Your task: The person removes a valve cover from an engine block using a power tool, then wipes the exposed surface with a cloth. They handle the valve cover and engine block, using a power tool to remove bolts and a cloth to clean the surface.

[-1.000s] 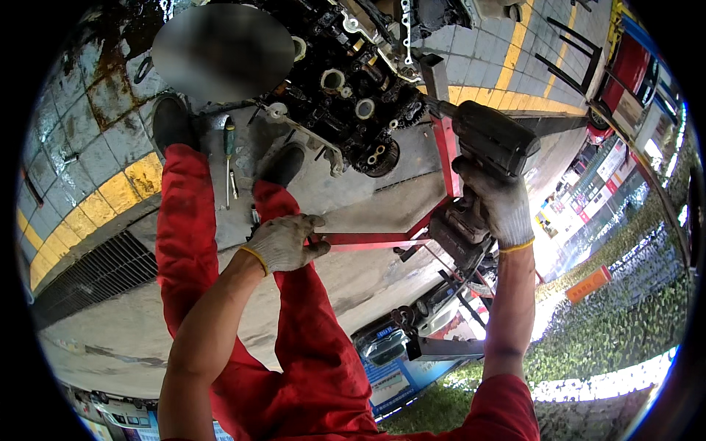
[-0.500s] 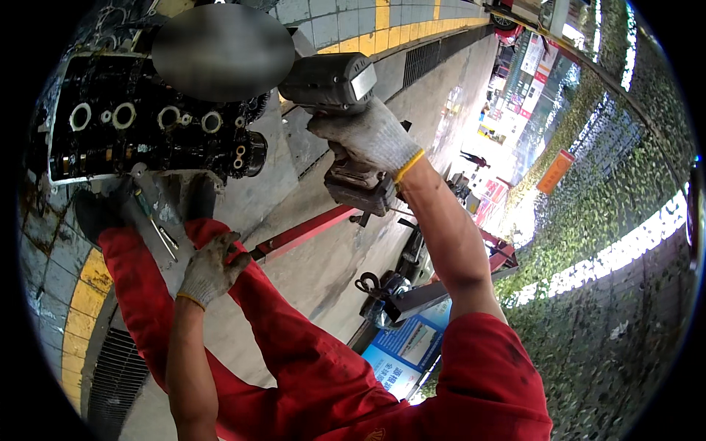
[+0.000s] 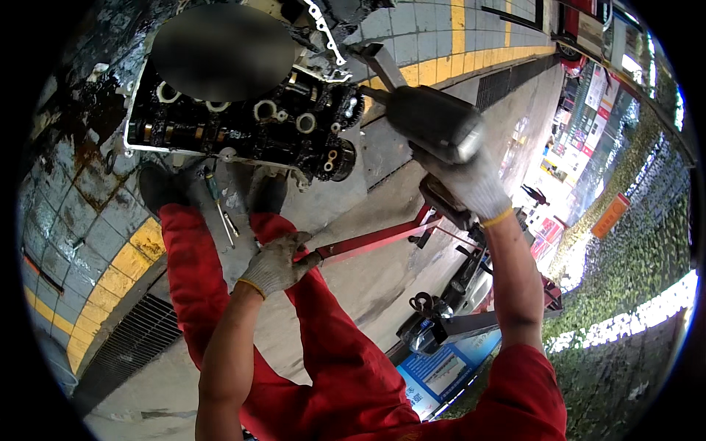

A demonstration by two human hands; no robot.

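Engine: in the head view, the oily black engine (image 3: 246,136) lies between 10 and 11 o'clock of the centre; a blurred grey oval covers part of its top.
Right hand: the gloved right hand (image 3: 467,180), at 2 o'clock, is wrapped round the grip of a power tool (image 3: 434,123); from this hand the engine lies between 9 and 10 o'clock.
Tool nose: it points toward 10 o'clock, at the engine's right end; whether the two touch cannot be told.
Left hand: the gloved left hand (image 3: 276,268), at 8 o'clock, has its fingers bent beside the near end of a red bar (image 3: 375,239); whether it grips the bar cannot be told. From here the engine lies at 12 o'clock, apart from the hand.
Floor: a green-handled screwdriver (image 3: 212,188) and a slim metal rod (image 3: 232,223) lie close together at 11 o'clock of the left hand, between the dark shoes (image 3: 157,189).
Blue board: at 5 o'clock, the blue board (image 3: 441,371) bears white print and a pale picture.
Orange sign: at 3 o'clock, the orange sign (image 3: 610,215) carries small, indistinct characters.
Panels: at 2 o'clock, red-and-white panels (image 3: 586,140) show print too small to make out.
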